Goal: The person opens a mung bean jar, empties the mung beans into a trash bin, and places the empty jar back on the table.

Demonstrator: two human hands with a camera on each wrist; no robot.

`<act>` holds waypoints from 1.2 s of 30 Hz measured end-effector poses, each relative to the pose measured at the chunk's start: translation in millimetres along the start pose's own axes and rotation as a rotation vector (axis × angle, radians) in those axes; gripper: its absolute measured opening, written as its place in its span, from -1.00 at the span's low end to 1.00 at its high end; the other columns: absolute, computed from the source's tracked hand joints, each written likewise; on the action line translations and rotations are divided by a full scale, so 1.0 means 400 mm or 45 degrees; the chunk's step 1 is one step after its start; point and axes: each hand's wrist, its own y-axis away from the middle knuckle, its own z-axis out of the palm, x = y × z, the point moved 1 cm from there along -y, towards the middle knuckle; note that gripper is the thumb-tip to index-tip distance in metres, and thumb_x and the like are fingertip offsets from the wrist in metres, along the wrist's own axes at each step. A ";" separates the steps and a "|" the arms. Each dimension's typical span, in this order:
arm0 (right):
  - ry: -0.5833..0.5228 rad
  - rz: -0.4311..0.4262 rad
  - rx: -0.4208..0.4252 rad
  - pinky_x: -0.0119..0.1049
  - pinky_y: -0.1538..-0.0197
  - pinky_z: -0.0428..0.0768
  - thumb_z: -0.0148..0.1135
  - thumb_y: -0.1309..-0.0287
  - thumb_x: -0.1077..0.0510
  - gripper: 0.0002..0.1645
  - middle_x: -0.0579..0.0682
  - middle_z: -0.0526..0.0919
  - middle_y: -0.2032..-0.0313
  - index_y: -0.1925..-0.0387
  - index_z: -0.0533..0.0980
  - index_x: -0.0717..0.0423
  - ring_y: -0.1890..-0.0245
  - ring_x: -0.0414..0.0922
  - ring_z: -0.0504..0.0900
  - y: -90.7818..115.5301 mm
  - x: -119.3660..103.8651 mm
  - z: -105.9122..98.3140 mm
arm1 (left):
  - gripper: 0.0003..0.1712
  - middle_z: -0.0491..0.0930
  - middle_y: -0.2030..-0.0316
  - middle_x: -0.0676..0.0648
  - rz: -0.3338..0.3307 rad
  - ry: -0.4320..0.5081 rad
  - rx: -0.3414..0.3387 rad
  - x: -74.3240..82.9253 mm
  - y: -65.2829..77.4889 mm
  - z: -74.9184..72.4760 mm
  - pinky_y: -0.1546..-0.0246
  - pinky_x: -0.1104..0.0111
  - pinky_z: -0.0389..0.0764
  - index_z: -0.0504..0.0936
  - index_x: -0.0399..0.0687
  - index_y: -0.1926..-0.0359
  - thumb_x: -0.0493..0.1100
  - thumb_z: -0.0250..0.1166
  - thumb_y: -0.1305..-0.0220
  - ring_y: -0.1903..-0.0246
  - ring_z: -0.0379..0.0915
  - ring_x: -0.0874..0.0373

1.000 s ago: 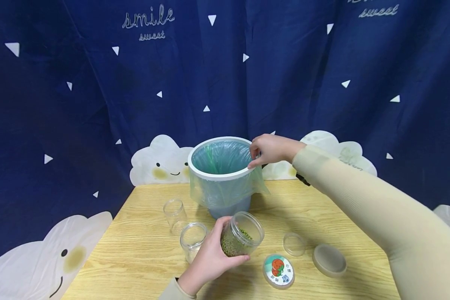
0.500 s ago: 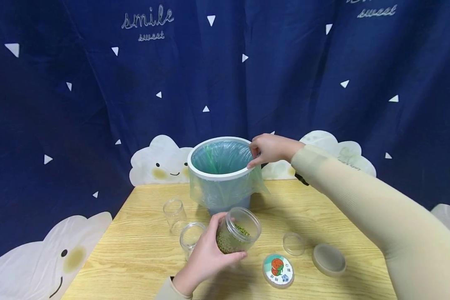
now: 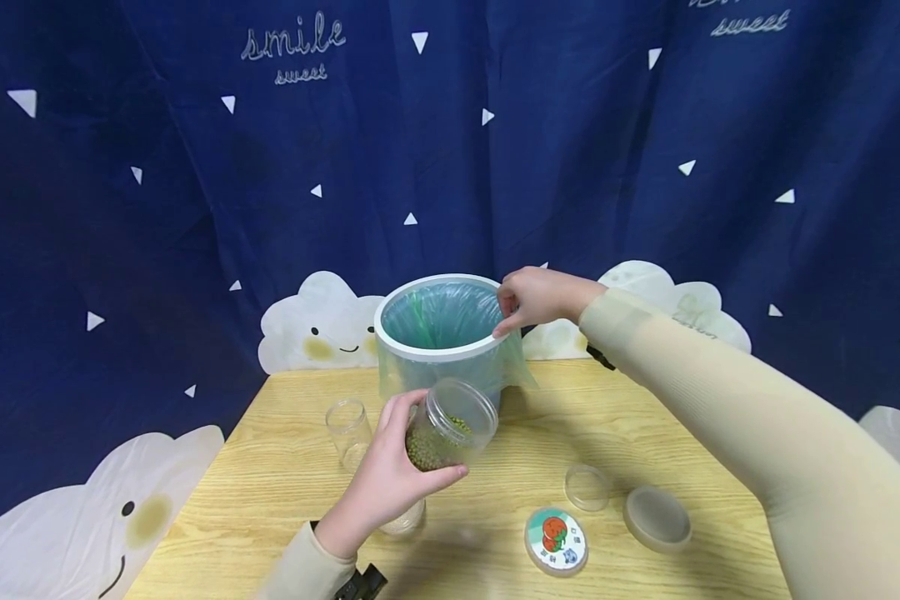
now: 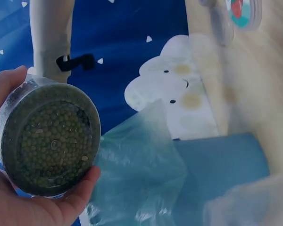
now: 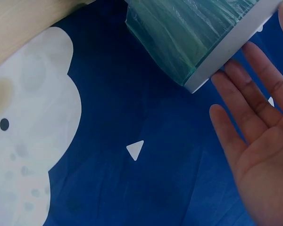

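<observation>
My left hand point(image 3: 390, 462) grips a clear plastic jar point(image 3: 461, 421) partly filled with green mung beans point(image 3: 427, 446). The jar is tilted, its open mouth toward the right, in front of the trash can. In the left wrist view the jar's bottom point(image 4: 52, 139) shows the beans through it. A blue trash can has a white rim point(image 3: 420, 354) and a green plastic bag point(image 5: 174, 42) lining it. At the rim's right side my right hand point(image 3: 536, 296) holds on, thumb on the near side and fingers over the inside.
Left of the jar stands a clear empty jar point(image 3: 348, 429). Another clear jar point(image 3: 405, 521) is mostly hidden behind my left hand. On the right lie a lid with a tomato picture point(image 3: 557, 542), a thin clear disc point(image 3: 587, 487) and a grey-brown lid point(image 3: 657, 518).
My left hand has lifted the jar of mung beans up and to the left, toward the trash can, still tilted. My right hand has stayed at the rim.
</observation>
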 end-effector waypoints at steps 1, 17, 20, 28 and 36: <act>-0.002 0.004 0.001 -0.26 0.25 0.53 0.54 -0.08 -0.23 -0.56 -0.07 0.61 0.37 0.46 0.61 0.01 0.34 -0.13 0.52 0.000 0.000 0.000 | 0.11 0.36 -0.22 -0.05 0.008 -0.005 0.011 0.001 -0.007 -0.006 -0.22 -0.07 0.48 0.32 0.07 -0.40 0.00 0.73 0.17 -0.20 0.42 0.00; 0.006 0.028 0.009 -0.26 0.24 0.55 0.56 -0.03 -0.25 -0.54 -0.08 0.64 0.38 0.47 0.61 0.00 0.34 -0.13 0.54 -0.002 0.004 0.008 | -0.01 0.37 -0.25 -0.13 -0.077 0.067 0.056 -0.006 -0.104 -0.088 -0.32 -0.09 0.36 0.34 0.02 -0.38 -0.08 0.67 0.03 -0.29 0.32 -0.07; 0.006 0.031 0.011 -0.25 0.23 0.55 0.56 -0.02 -0.25 -0.54 -0.08 0.64 0.38 0.47 0.61 0.00 0.33 -0.12 0.54 0.001 0.003 0.007 | -0.02 0.36 -0.27 -0.11 -0.096 0.083 0.064 -0.005 -0.118 -0.099 -0.37 -0.09 0.31 0.32 0.00 -0.39 -0.09 0.66 0.01 -0.34 0.27 -0.06; 0.017 0.040 0.008 -0.27 0.25 0.54 0.57 -0.01 -0.26 -0.54 -0.09 0.65 0.40 0.48 0.62 0.00 0.35 -0.13 0.54 0.001 0.002 0.005 | 0.00 0.32 -0.29 -0.15 -0.164 0.090 0.062 -0.010 -0.154 -0.130 -0.40 -0.17 0.27 0.23 0.01 -0.41 -0.07 0.62 -0.05 -0.36 0.26 -0.11; 0.019 0.083 -0.059 -0.27 0.26 0.51 0.56 -0.03 -0.26 -0.54 -0.07 0.64 0.41 0.48 0.62 0.00 0.35 -0.11 0.52 -0.010 -0.007 -0.005 | 0.01 0.24 -0.29 -0.21 -0.176 0.100 0.081 -0.004 -0.193 -0.158 -0.30 -0.15 0.40 0.11 0.03 -0.38 -0.09 0.60 -0.09 -0.27 0.36 -0.19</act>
